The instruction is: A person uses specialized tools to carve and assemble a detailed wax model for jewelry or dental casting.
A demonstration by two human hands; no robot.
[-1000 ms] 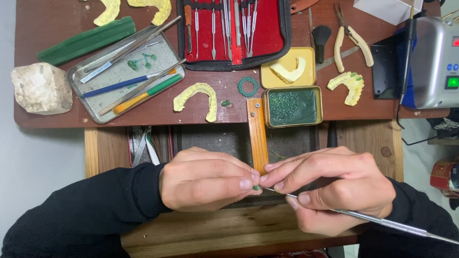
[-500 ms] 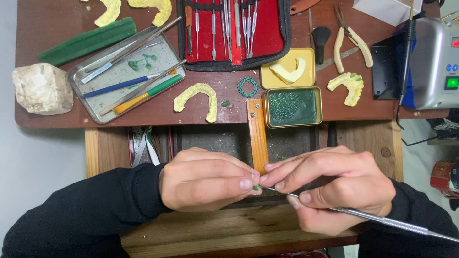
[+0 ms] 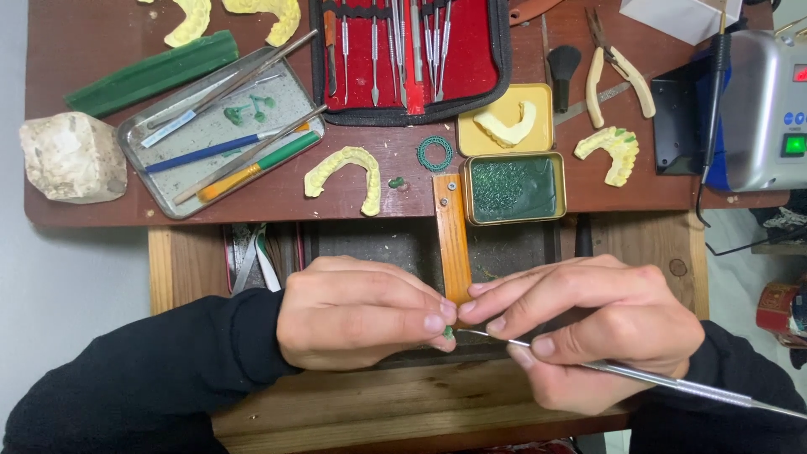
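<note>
My left hand (image 3: 357, 313) pinches a tiny green wax piece (image 3: 448, 333) between thumb and fingertips, in front of the wooden bench peg (image 3: 451, 235). My right hand (image 3: 588, 328) holds a thin metal carving tool (image 3: 639, 376) like a pen, its tip touching the green piece. The tool's handle runs off to the lower right. Both hands meet fingertip to fingertip above the open wooden drawer (image 3: 420, 403).
On the brown desk lie yellow dental casts (image 3: 345, 172), a green wax ring (image 3: 435, 153), a tin of green wax (image 3: 513, 187), a metal tray of tools (image 3: 220, 130), a red instrument case (image 3: 412, 50), pliers (image 3: 618, 63), a white stone block (image 3: 71, 157) and a grey machine (image 3: 769, 109).
</note>
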